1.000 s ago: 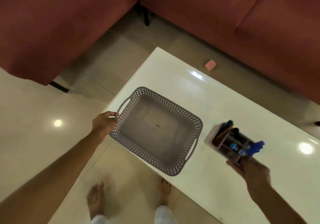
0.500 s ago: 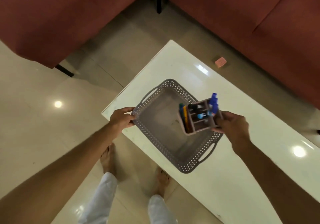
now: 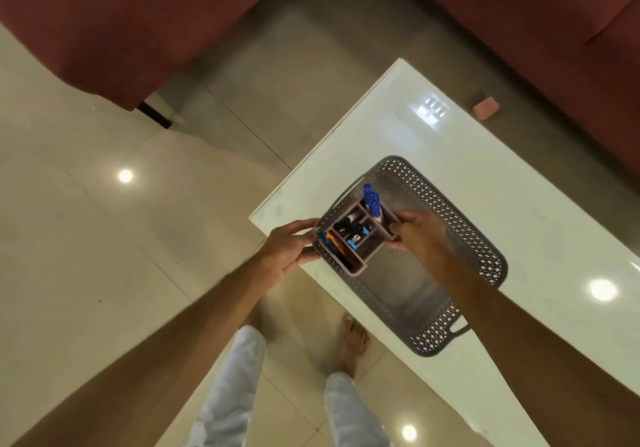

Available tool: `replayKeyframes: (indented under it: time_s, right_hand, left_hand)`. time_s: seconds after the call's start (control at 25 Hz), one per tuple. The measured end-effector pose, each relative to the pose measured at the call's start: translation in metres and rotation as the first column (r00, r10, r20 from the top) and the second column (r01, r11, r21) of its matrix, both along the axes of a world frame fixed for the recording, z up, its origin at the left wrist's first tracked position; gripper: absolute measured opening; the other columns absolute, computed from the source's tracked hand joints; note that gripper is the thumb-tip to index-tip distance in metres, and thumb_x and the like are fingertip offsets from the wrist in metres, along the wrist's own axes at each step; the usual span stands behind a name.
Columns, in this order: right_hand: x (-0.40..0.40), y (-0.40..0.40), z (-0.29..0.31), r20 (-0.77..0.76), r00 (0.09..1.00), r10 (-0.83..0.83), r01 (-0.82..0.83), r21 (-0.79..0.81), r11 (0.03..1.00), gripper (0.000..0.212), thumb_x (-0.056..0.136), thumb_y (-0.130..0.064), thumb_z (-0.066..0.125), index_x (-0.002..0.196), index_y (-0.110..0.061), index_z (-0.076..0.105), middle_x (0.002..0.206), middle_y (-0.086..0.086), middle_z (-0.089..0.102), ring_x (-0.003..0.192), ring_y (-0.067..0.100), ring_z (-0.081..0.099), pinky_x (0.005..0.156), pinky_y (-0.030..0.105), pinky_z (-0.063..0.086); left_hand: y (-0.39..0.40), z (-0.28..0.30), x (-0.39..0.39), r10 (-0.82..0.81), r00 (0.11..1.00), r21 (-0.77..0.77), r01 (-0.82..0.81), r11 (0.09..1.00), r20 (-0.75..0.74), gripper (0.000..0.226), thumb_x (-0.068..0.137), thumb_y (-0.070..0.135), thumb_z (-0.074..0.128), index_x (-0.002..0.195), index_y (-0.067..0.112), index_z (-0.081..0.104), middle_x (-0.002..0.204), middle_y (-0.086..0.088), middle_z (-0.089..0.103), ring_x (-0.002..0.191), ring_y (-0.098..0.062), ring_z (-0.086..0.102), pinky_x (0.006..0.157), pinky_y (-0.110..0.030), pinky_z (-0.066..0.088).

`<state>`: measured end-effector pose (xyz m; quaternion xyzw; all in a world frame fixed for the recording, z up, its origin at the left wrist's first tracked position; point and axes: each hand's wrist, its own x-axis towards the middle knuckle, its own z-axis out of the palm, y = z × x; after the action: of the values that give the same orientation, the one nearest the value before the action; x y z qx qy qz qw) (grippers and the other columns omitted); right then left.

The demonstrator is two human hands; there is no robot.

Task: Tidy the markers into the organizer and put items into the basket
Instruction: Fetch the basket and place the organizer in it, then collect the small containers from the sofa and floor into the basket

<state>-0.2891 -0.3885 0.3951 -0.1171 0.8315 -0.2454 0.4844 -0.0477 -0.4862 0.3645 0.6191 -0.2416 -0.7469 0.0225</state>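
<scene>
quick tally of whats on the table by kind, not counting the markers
basket: 1
organizer, gripped by the left hand and the right hand over the basket: 1
pink block at the far table edge: 1
total: 3

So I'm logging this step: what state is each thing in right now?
organizer: upright, holding markers, gripped on both sides, over the basket's near-left end
basket: on the table, nothing else visible inside
blue markers: standing in the organizer
left hand: gripping the organizer
right hand: gripping the organizer
</scene>
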Motion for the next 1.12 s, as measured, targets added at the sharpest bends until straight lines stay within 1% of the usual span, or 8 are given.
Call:
replayKeyframes:
  time_s: [0.28, 0.44, 0.52, 0.64, 0.72, 0.92, 1.04, 1.12]
  right_hand:
    - [0.009, -0.007, 0.009, -0.065, 0.992, 0.109, -0.099, 0.144, 0.985, 0.032, 0.098, -0.001, 0.061, 0.126, -0.012, 0.073, 0.109, 0.015, 0.075, 0.094, 0.029, 0.076, 0.083, 0.039, 0.065]
    - [0.008, -0.029, 0.069, -0.182, 0.918, 0.351, -0.317, 0.192, 0.929, 0.026, 0.099, -0.005, 0.049, 0.111, -0.006, 0.073, 0.112, 0.012, 0.073, 0.076, 0.017, 0.063, 0.060, 0.015, 0.042]
    - [0.008, -0.042, 0.118, -0.236, 0.842, 0.485, -0.437, 0.227, 0.870, 0.035, 0.099, -0.006, 0.047, 0.119, -0.014, 0.074, 0.123, 0.011, 0.071, 0.101, 0.027, 0.068, 0.076, 0.018, 0.048]
    - [0.009, -0.049, 0.216, -0.222, 0.664, 0.714, -0.663, 0.268, 0.700, 0.037, 0.105, -0.011, 0.044, 0.132, -0.013, 0.070, 0.142, 0.009, 0.065, 0.130, 0.030, 0.060, 0.106, 0.031, 0.046]
    - [0.007, -0.052, 0.269, -0.287, 0.583, 0.760, -0.727, 0.232, 0.646, 0.033, 0.104, -0.014, 0.050, 0.129, -0.014, 0.071, 0.138, 0.007, 0.068, 0.129, 0.028, 0.060, 0.105, 0.028, 0.043]
    - [0.013, -0.041, 0.400, -0.410, 0.648, 0.642, -0.686, 0.053, 0.726, 0.022, 0.102, -0.013, 0.060, 0.117, -0.010, 0.075, 0.121, 0.010, 0.076, 0.105, 0.032, 0.072, 0.101, 0.039, 0.053]
    - [0.024, -0.038, 0.443, -0.459, 0.725, 0.514, -0.599, -0.050, 0.799, 0.019, 0.102, -0.013, 0.061, 0.114, -0.012, 0.076, 0.108, 0.008, 0.079, 0.087, 0.026, 0.078, 0.088, 0.038, 0.060]
    - [0.039, -0.040, 0.461, -0.471, 0.776, 0.420, -0.523, -0.108, 0.846, 0.019, 0.103, -0.014, 0.062, 0.116, -0.011, 0.076, 0.105, 0.006, 0.079, 0.083, 0.022, 0.078, 0.073, 0.018, 0.057]
  left_hand:
    - [-0.005, 0.015, 0.008, -0.239, 0.966, -0.024, 0.242, 0.970, 0.096, 0.032, 0.098, 0.010, 0.071, 0.130, 0.015, 0.069, 0.122, -0.008, 0.075, 0.111, -0.027, 0.075, 0.088, -0.045, 0.066]
    - [-0.034, 0.075, 0.021, -0.429, 0.886, -0.090, 0.449, 0.889, 0.175, 0.026, 0.103, 0.016, 0.065, 0.129, 0.016, 0.070, 0.126, -0.001, 0.070, 0.115, -0.024, 0.071, 0.085, -0.038, 0.061]
    - [-0.056, 0.121, 0.029, -0.470, 0.847, -0.197, 0.519, 0.832, 0.248, 0.021, 0.098, 0.025, 0.068, 0.117, 0.020, 0.075, 0.122, 0.001, 0.076, 0.104, -0.020, 0.074, 0.084, -0.034, 0.057]
    - [-0.082, 0.218, 0.033, -0.574, 0.738, -0.368, 0.675, 0.640, 0.356, 0.019, 0.097, 0.030, 0.068, 0.111, 0.020, 0.075, 0.113, 0.002, 0.077, 0.102, -0.021, 0.076, 0.076, -0.028, 0.053]
    - [-0.096, 0.276, 0.036, -0.625, 0.668, -0.466, 0.738, 0.487, 0.404, 0.016, 0.098, 0.028, 0.068, 0.109, 0.017, 0.075, 0.108, 0.002, 0.076, 0.101, -0.020, 0.073, 0.072, -0.021, 0.050]
    - [-0.121, 0.416, 0.046, -0.657, 0.559, -0.642, 0.753, 0.146, 0.506, 0.021, 0.099, 0.026, 0.069, 0.109, 0.009, 0.075, 0.109, -0.003, 0.079, 0.096, -0.018, 0.071, 0.077, -0.007, 0.045]
    - [-0.144, 0.465, 0.065, -0.662, 0.464, -0.653, 0.755, -0.051, 0.588, 0.043, 0.088, 0.051, 0.058, 0.111, 0.019, 0.075, 0.110, 0.002, 0.078, 0.099, -0.018, 0.073, 0.091, -0.032, 0.057]
    - [-0.166, 0.484, 0.085, -0.664, 0.424, -0.651, 0.748, -0.126, 0.615, 0.036, 0.091, 0.046, 0.060, 0.112, 0.021, 0.074, 0.111, 0.004, 0.078, 0.100, -0.016, 0.074, 0.092, -0.038, 0.058]
